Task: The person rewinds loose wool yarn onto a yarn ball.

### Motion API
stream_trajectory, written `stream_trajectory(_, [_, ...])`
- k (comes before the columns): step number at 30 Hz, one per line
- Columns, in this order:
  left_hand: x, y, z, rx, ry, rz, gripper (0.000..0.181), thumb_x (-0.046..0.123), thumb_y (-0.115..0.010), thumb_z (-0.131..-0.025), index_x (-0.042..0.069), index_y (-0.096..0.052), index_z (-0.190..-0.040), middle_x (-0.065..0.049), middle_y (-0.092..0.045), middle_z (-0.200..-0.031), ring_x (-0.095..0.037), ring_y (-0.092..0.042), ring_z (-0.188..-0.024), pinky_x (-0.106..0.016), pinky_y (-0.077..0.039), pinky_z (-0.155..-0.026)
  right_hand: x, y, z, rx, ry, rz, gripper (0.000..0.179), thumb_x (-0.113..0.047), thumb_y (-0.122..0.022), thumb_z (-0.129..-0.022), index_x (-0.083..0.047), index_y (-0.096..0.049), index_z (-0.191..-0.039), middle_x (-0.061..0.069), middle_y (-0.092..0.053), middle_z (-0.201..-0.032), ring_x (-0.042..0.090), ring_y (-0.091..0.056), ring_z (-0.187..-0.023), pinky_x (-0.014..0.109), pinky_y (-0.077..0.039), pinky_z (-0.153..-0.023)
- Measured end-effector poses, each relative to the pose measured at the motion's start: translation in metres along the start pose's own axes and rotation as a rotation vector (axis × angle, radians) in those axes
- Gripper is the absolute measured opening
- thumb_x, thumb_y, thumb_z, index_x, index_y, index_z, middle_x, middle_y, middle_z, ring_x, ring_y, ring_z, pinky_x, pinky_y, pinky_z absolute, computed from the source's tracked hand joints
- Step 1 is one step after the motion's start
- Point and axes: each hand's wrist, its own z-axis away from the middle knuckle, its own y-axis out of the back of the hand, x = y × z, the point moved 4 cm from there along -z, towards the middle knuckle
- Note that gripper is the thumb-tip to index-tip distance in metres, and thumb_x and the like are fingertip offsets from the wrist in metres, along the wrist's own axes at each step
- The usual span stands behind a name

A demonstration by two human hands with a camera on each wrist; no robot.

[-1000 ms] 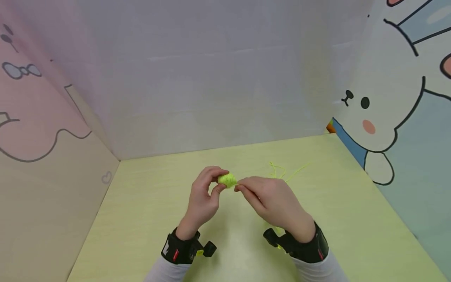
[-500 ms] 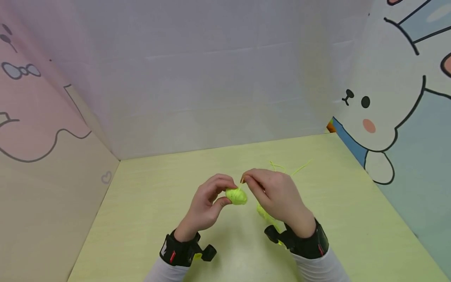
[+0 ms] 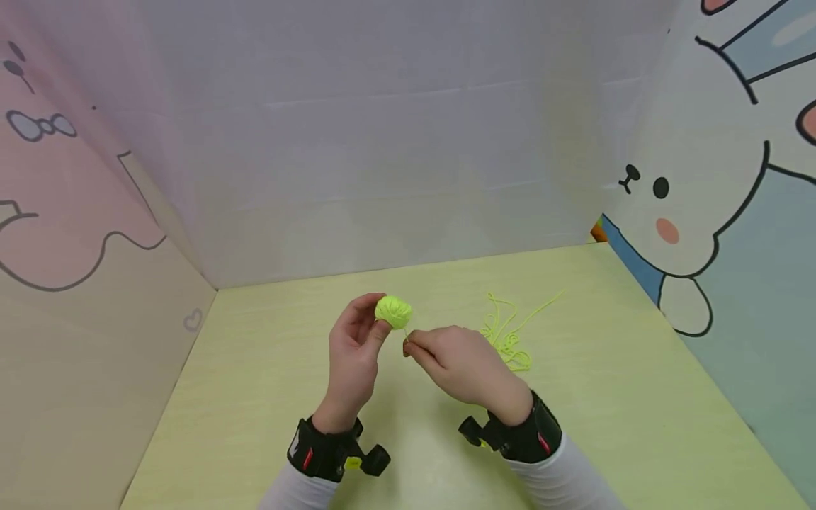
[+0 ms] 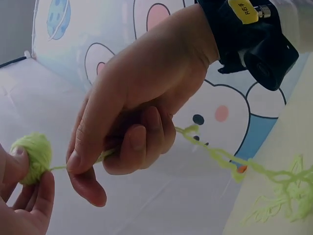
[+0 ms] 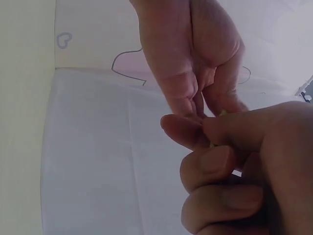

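Observation:
A small neon-yellow ball of yarn (image 3: 393, 312) is gripped between the thumb and fingers of my left hand (image 3: 354, 354). From the ball a short taut strand runs to my right hand (image 3: 468, 365), which pinches it between thumb and index finger. In the left wrist view the strand passes through the curled fingers of the right hand (image 4: 132, 107) and trails on as loose yarn (image 4: 264, 171). The ball of yarn (image 4: 36, 156) shows at that view's left edge. In the right wrist view the left hand (image 5: 195, 58) hides most of the ball behind the right hand's fingers.
A loose heap of the same yarn (image 3: 510, 347) lies on the pale yellow table (image 3: 268, 368), right of the hands. White cloth (image 3: 395, 156) stands along the table's back edge. Panels with cartoon drawings flank it on both sides, and each wrist wears a black camera strap.
The left hand has tipped the ball upward and moved left. The right hand has swung from above the ball to below right of it, still pinching the strand, uncovering more loose yarn.

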Motion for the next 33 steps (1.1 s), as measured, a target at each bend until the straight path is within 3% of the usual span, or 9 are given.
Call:
stream_trajectory(10, [-0.011,0.013,-0.006,0.183,-0.042,-0.118,0.035,-0.007,-0.062,-0.093,-0.002,-0.055,-0.127,-0.020,-0.056,-0.116,-0.029,-0.058,-0.106,-0.026,-0.053,-0.091,-0.017,-0.001,0.006,-0.029,0.107,0.062,0.017,-0.028,-0.054,-0.103,-0.024,-0.065,-0.090,-0.018,-0.051,-0.067,0.003,-0.047,-0.056,0.024,-0.044,-0.052])
stream_trajectory(15, [-0.015,0.018,-0.007,0.220,-0.039,-0.187,0.035,-0.009,-0.062,-0.092,-0.001,-0.056,-0.126,-0.017,-0.057,-0.115,-0.026,-0.059,-0.102,-0.023,-0.054,-0.088,-0.022,0.002,0.009,0.001,0.152,0.062,0.018,-0.025,-0.055,-0.102,-0.023,-0.064,-0.087,-0.017,-0.048,-0.065,0.003,-0.045,-0.055,0.023,-0.041,-0.051])
stream_trajectory(19, [-0.017,0.019,-0.007,0.213,-0.065,-0.297,0.037,-0.015,-0.062,-0.089,-0.004,-0.057,-0.124,-0.017,-0.057,-0.116,-0.026,-0.058,-0.103,-0.023,-0.053,-0.086,-0.024,0.011,0.012,0.067,0.171,0.059,0.017,-0.023,-0.056,-0.101,-0.023,-0.065,-0.086,-0.017,-0.050,-0.066,0.001,-0.044,-0.054,0.022,-0.041,-0.049])
stream_trajectory(23, [-0.019,0.017,-0.007,0.154,-0.118,-0.467,0.039,-0.018,-0.065,-0.084,-0.003,-0.061,-0.120,-0.015,-0.059,-0.114,-0.024,-0.056,-0.104,-0.032,-0.054,-0.083,-0.021,0.022,0.016,0.160,0.185,0.037,0.016,-0.019,-0.057,-0.098,-0.022,-0.067,-0.086,-0.017,-0.057,-0.072,-0.001,-0.045,-0.056,0.020,-0.043,-0.050])
stream_trajectory(26, [-0.022,0.015,-0.008,0.068,-0.155,-0.554,0.040,-0.015,-0.069,-0.083,0.002,-0.063,-0.119,-0.010,-0.060,-0.114,-0.021,-0.057,-0.102,-0.039,-0.055,-0.081,-0.017,0.030,0.018,0.242,0.194,0.026,0.014,-0.014,-0.058,-0.096,-0.020,-0.069,-0.089,-0.015,-0.064,-0.078,-0.002,-0.048,-0.058,0.021,-0.047,-0.051])
stream_trajectory(33, [-0.022,0.001,-0.004,-0.227,-0.217,-0.579,0.042,-0.010,-0.071,-0.083,0.010,-0.064,-0.119,-0.003,-0.061,-0.114,-0.015,-0.058,-0.099,-0.037,-0.057,-0.081,-0.005,0.048,0.023,0.378,0.166,0.047,0.010,-0.013,-0.063,-0.094,-0.013,-0.072,-0.097,-0.005,-0.071,-0.088,0.003,-0.050,-0.059,0.026,-0.050,-0.051])
